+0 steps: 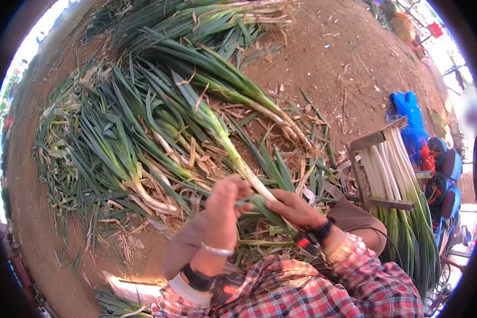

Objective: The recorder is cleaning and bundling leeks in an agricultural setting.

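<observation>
A large green onion (229,146) lies slantwise in front of me, its green leaves pointing away and its white stem toward me. My right hand (298,209) is closed around the lower white end of that stem. To the left of the stem is my left hand (225,204), fingers bent but apart, with nothing visible between them. A loose green leaf (270,214) hangs from beside the stem, between the two hands. The root end is hidden by my right hand.
Unsorted green onions (116,135) lie heaped at left, with another pile (212,21) at the far side. On my right, a wooden frame (365,140) holds cleaned onions (389,169). Beyond it are a blue bag (409,119) and blue-edged shoes (450,164). Dry peelings (238,114) litter the dirt ground.
</observation>
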